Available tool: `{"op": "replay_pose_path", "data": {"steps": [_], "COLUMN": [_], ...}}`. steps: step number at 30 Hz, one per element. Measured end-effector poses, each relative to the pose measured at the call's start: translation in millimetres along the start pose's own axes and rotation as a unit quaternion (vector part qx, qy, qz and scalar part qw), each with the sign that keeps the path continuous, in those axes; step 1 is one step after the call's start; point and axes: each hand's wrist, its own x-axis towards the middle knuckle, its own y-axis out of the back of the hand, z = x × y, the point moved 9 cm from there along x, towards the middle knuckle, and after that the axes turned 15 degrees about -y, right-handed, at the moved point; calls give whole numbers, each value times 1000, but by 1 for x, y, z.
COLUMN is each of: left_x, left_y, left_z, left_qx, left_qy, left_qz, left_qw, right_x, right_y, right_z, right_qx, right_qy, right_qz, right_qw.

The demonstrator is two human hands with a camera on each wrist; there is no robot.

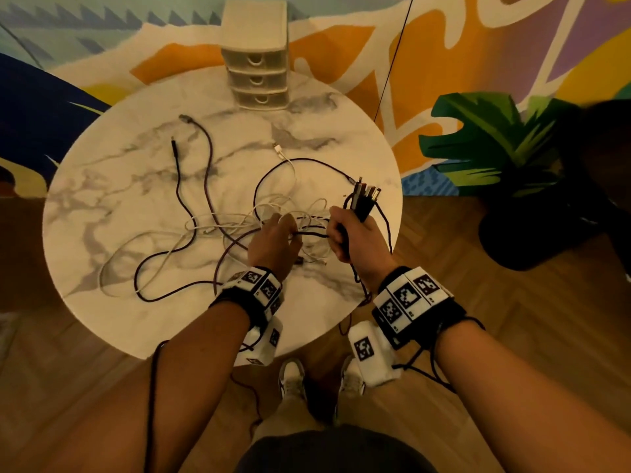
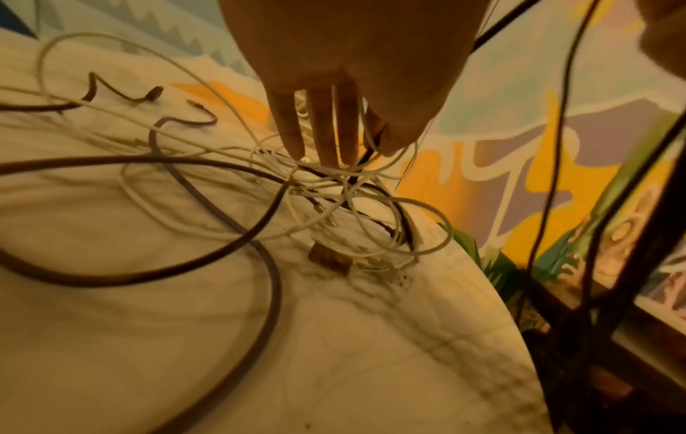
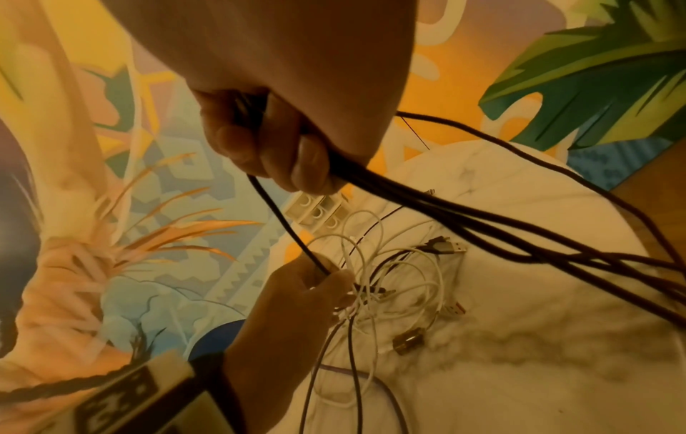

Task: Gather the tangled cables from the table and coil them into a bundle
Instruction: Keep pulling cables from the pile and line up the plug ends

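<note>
A tangle of white and dark cables (image 1: pixel 273 216) (image 2: pixel 334 188) (image 3: pixel 382 282) lies on the round marble table (image 1: pixel 136 186), right of its middle. My right hand (image 1: pixel 345 233) (image 3: pixel 274 152) grips a bunch of dark cables (image 1: pixel 363 199) (image 3: pixel 445 211) above the table's right edge, plug ends sticking up from the fist. My left hand (image 1: pixel 288 228) (image 2: pixel 371 146) (image 3: pixel 326 279) reaches into the tangle. Its thumb and forefinger pinch one dark cable (image 1: pixel 312 234) (image 3: pixel 282 217) that runs across to the right fist. The other left fingers (image 2: pixel 326 132) point straight down.
A small white drawer unit (image 1: pixel 256 66) (image 3: pixel 315 211) stands at the table's far edge. Loose dark cables (image 1: pixel 177 172) and a white loop (image 1: pixel 112 254) spread over the left half. A potted plant (image 1: pixel 495 141) stands on the floor at right.
</note>
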Motion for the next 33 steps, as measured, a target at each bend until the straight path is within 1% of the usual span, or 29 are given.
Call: {"op": "replay_pose_path", "data": {"steps": [2,4,6,7,9,10,12,13,14,15,16,17,18,19,20,22,23,25,26,27,30,32,33], "left_x": [1,1,1,0,-1,-2,-4,-5,-5,-5,-6,-6,-5,-4,-2,6,9,12,12,13,16,17,18], "left_y": [0,4,10,13,14,13,13,15,19,26,37,50,64,78,88,97,101,111,115,117,107,97,90], "left_z": [-4,-10,-15,-15,-13,-10,-8,-7,-7,-6,-6,-7,-10,-13,-15,-9,-3,3,1,-4,-7,5,18], "left_qx": [-8,-30,-71,-105,-161,-179,-199,-187,-148,-89,-26,20,41,45,36,23,23,-6,-34,-58,-122,-160,-174], "left_qy": [13,19,21,23,29,28,24,18,1,-21,-37,-42,-37,-27,-23,-39,-53,-65,-55,-36,12,16,4], "left_qz": [-15,-15,-1,5,4,-3,-13,-17,-16,-5,20,60,108,153,185,198,197,217,230,231,175,136,107], "left_qw": [1000,999,997,994,987,983,980,982,989,996,999,997,993,987,982,979,979,974,971,971,977,978,979], "right_x": [-1,-1,0,1,10,16,33,38,43,46,49,50,53,56,59,65,66,63,59,52,18,-5,-9], "right_y": [4,11,13,9,-8,-13,-14,-14,-14,-15,-16,-14,-12,-11,-10,-13,-13,-6,-1,2,10,23,34], "right_z": [3,9,20,26,42,52,68,74,78,82,88,92,98,102,108,119,122,120,116,109,92,80,77], "right_qx": [9,48,68,57,-29,-79,-147,-192,-257,-332,-387,-404,-397,-382,-381,-384,-369,-291,-259,-244,-213,-125,-66], "right_qy": [11,30,42,42,35,21,-18,-26,-22,-9,-1,-4,-16,-19,-25,-38,-46,-60,-54,-36,21,37,31], "right_qz": [14,28,32,25,8,16,47,57,65,72,77,84,88,96,100,91,85,78,80,78,85,125,151], "right_qw": [1000,998,996,997,999,996,988,979,964,940,919,911,913,919,919,918,924,952,961,966,973,984,986]}}
